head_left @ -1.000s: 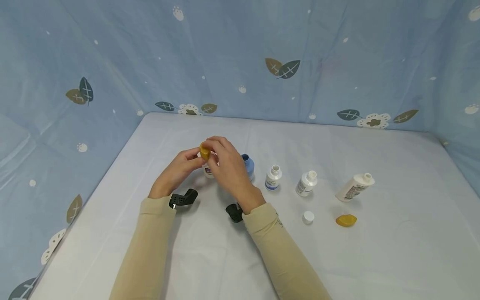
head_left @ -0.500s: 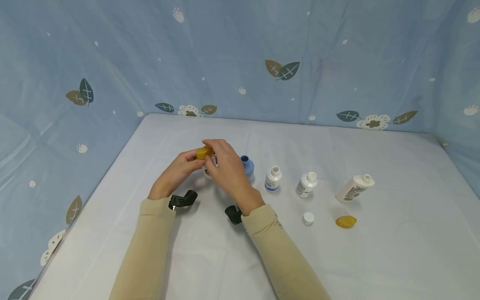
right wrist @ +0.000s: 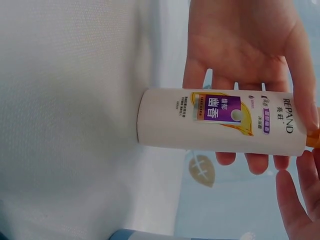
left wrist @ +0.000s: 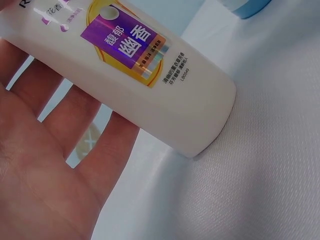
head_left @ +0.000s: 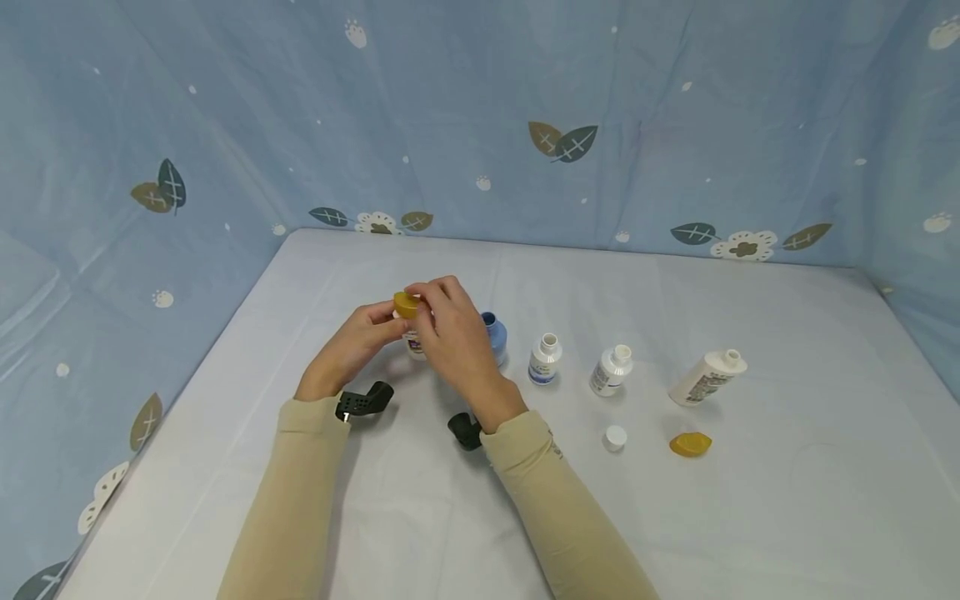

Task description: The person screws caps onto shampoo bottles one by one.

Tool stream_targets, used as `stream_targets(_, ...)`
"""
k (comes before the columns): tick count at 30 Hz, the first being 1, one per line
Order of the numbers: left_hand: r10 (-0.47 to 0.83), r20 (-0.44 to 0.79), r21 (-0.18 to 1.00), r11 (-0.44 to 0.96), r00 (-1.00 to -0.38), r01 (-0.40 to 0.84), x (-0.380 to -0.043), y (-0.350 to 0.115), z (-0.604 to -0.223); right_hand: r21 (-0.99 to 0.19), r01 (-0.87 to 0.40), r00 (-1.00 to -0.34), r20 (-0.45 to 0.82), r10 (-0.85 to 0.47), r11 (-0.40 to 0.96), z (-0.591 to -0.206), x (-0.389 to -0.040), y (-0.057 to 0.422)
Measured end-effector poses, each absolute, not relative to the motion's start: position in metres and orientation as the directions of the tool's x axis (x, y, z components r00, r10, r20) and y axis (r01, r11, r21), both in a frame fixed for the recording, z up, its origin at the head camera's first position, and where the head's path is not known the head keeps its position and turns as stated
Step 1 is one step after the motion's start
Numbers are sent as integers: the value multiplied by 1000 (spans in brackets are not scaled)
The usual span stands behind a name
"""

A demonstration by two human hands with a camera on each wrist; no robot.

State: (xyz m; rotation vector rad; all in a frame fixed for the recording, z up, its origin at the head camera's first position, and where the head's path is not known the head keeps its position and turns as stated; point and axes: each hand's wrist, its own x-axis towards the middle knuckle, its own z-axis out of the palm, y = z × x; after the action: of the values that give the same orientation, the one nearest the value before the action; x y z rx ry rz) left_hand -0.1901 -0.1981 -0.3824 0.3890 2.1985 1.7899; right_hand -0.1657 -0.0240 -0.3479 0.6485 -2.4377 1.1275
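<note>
A white shower gel bottle (right wrist: 167, 117) with a purple and yellow label stands on the cloth, its base touching it. My left hand (head_left: 352, 343) holds it near the top, with fingers behind the bottle and the thumb by the neck. On its top sits a yellow cap (head_left: 405, 306), which my right hand (head_left: 462, 346) pinches between thumb and fingers. The left wrist view shows the lower part of the bottle and the left fingers along its side. How far the cap is seated on the neck is hidden by fingers.
Just right of my right hand stands an uncapped blue bottle (head_left: 495, 335). Beyond it are two small open white bottles (head_left: 544, 360) and a taller white one (head_left: 708, 377). A white cap (head_left: 615, 437) and another yellow cap (head_left: 690, 444) lie in front.
The yellow cap has turned about the bottle's top, its long side now facing differently. My right fingers have shifted on it, while the left hand keeps its grip on the bottle.
</note>
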Motion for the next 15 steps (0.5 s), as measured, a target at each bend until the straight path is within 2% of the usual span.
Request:
stream_targets(5,368,-50,977,212,-928,32,-191,-199,-383,-596,-553,-818,521,-243,583,-349,-166,-24)
stream_targets(15,395,-34,988,153,-918,30,-192,-199,-385,-574,-574,-805,525,-275,584,-348,-165,-24)
